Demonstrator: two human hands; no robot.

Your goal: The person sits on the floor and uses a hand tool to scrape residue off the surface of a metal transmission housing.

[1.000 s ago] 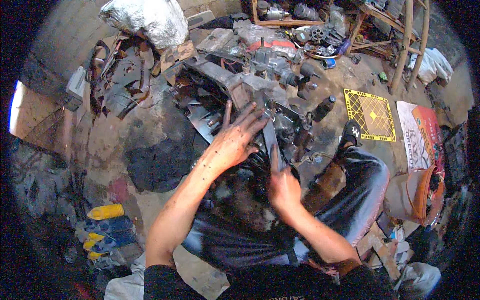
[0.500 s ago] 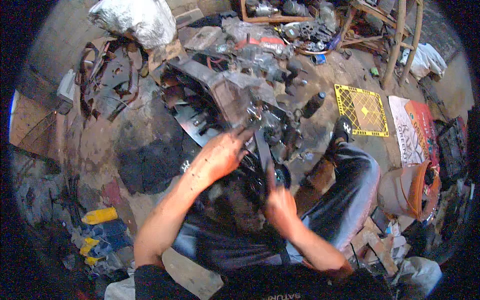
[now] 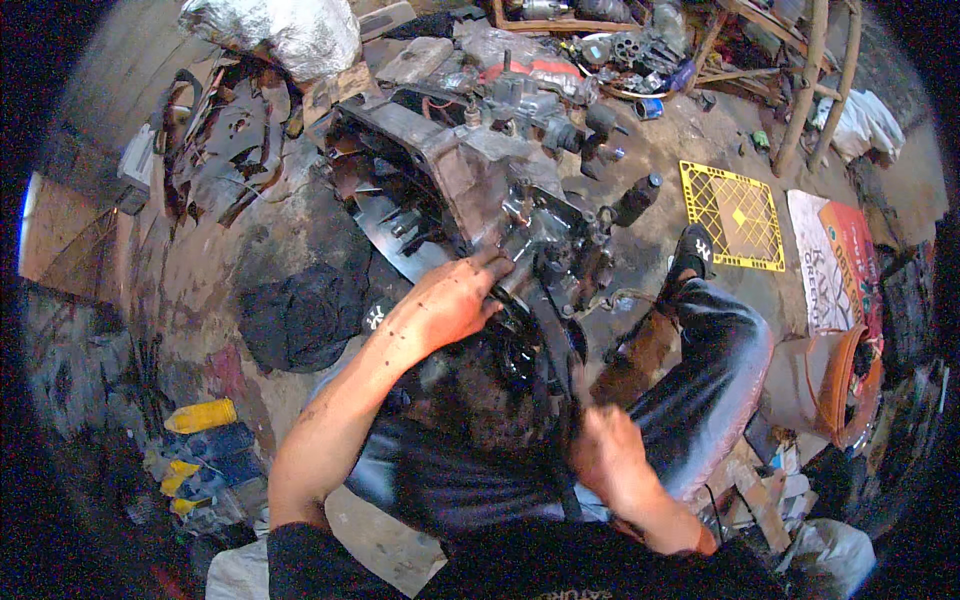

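Note:
A large greasy metal machine housing, looking like an engine or gearbox casing, lies on the floor between my legs. My left hand is at its near side, fingers curled against wet, shiny metal parts; whatever they grip is hidden. Lower and to the right, my right hand is closed round a dark long-handled tool. Motion smears it, so its exact kind is unclear, and its far end reaches up to the housing's near side. Both hands look soiled.
Beyond stands a dark bottle, with a yellow plastic grate to its right. A brown bucket is at the right. Black cloth lies left of the housing; a yellow bottle is lower left. Wooden poles rise at the back.
My right hand has moved down and to the right, drawing the tool back from the housing. My left hand stays at nearly the same spot on it. The view has shifted slightly.

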